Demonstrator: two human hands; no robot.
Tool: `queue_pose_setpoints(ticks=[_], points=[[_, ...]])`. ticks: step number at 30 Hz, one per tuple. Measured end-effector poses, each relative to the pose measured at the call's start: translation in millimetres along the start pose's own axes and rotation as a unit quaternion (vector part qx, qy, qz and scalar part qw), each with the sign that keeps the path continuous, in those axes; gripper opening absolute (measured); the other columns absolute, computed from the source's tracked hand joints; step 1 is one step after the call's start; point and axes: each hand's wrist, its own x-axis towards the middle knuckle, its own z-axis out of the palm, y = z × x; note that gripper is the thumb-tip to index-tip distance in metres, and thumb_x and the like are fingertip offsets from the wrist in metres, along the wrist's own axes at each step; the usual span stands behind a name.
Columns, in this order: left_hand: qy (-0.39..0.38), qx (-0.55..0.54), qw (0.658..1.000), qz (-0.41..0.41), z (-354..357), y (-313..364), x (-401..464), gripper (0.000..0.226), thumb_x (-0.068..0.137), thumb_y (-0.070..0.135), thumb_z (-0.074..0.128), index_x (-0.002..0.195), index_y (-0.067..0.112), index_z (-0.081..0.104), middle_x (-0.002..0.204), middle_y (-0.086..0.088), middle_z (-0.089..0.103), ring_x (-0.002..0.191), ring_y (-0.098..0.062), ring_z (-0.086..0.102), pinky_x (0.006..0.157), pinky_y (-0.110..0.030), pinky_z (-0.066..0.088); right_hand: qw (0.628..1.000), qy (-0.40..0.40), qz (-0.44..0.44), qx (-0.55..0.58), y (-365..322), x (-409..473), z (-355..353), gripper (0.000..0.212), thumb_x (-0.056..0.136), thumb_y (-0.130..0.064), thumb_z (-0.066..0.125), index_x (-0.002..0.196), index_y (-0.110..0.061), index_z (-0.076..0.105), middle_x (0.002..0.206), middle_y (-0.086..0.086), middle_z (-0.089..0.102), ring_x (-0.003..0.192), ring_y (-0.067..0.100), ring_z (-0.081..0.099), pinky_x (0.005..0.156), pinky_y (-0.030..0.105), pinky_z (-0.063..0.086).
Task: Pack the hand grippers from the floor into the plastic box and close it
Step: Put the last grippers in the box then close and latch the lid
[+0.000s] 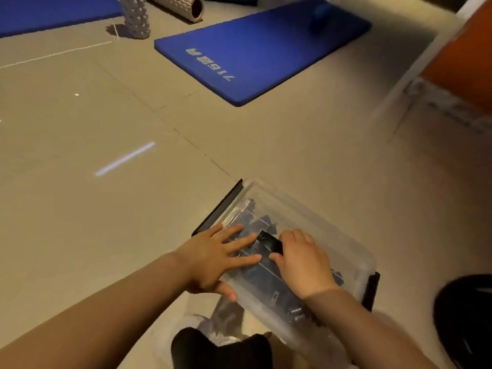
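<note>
Resting on the floor point(80, 209), the plastic box point(332, 230) contains dark hand grippers point(253, 222); the left hand point(213, 258) lies flat, fingers spread, while the right hand point(300, 259) pinches a black gripper handle point(270, 242)

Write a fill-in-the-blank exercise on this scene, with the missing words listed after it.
1. The left hand lies with its fingers spread and ____ on the clear lid.
2. The right hand is on a ____ object at the lid's middle.
3. The clear plastic box sits on the ____.
4. The exercise mat beyond the box is ____ in colour.

Missing words: flat; black; floor; blue
</note>
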Motion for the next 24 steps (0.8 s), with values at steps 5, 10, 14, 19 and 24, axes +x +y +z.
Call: queue_pose_setpoints(ticks=[5, 10, 14, 19, 24], points=[[-0.061, 0.088, 0.992, 0.068, -57, 64, 87, 0.068, 0.095, 0.055, 0.033, 0.146, 0.043, -0.01, 0.156, 0.005, -0.017, 0.144, -0.03, -0.011, 0.115, -0.051, 0.006, 0.975, -0.017, 0.203, 0.086, 99, -51, 5, 0.044, 0.094, -0.041, 0.049, 0.13, -0.017, 0.04, 0.13, 0.003, 0.045, 0.119, 0.022, 0.046, 0.092, 0.034, 0.041], [-0.094, 0.068, 0.988, 0.104, -76, 146, 133, 0.074, 0.089, 0.067, 0.023, 0.148, 0.035, -0.007, 0.156, 0.004, -0.018, 0.142, -0.028, -0.02, 0.115, -0.044, 0.012, 0.924, -0.007, 0.349, 0.159, 164, -102, 14, 0.045, 0.095, -0.04, 0.049, 0.127, -0.009, 0.042, 0.126, 0.008, 0.049, 0.111, 0.024, 0.053, 0.083, 0.029, 0.042], [-0.107, 0.086, 0.983, 0.125, -77, 198, 147, 0.09, 0.081, 0.077, 0.029, 0.148, 0.034, -0.013, 0.154, 0.007, -0.023, 0.137, -0.029, -0.03, 0.116, -0.044, 0.006, 0.882, 0.029, 0.411, 0.23, 195, -145, 28, 0.039, 0.091, -0.035, 0.058, 0.118, -0.008, 0.048, 0.11, 0.007, 0.056, 0.085, 0.019, 0.053, 0.067, 0.023, 0.036], [-0.101, 0.103, 0.978, 0.153, -61, 241, 138, 0.114, 0.069, 0.08, 0.048, 0.146, 0.032, -0.021, 0.149, 0.007, -0.033, 0.133, -0.028, -0.037, 0.114, -0.043, -0.002, 0.843, 0.078, 0.438, 0.303, 207, -200, 51, 0.029, 0.085, -0.032, 0.066, 0.098, -0.012, 0.049, 0.084, 0.001, 0.051, 0.07, 0.016, 0.049, 0.051, 0.022, 0.031], [-0.091, 0.119, 0.972, 0.181, -44, 288, 114, 0.117, 0.067, 0.085, 0.043, 0.141, 0.03, -0.03, 0.145, 0.004, -0.041, 0.127, -0.029, -0.044, 0.105, -0.039, -0.016, 0.808, 0.094, 0.449, 0.369, 214, -260, 67, 0.032, 0.076, -0.024, 0.072, 0.064, -0.019, 0.042, 0.06, -0.004, 0.043, 0.05, 0.009, 0.042, 0.042, 0.019, 0.027]])
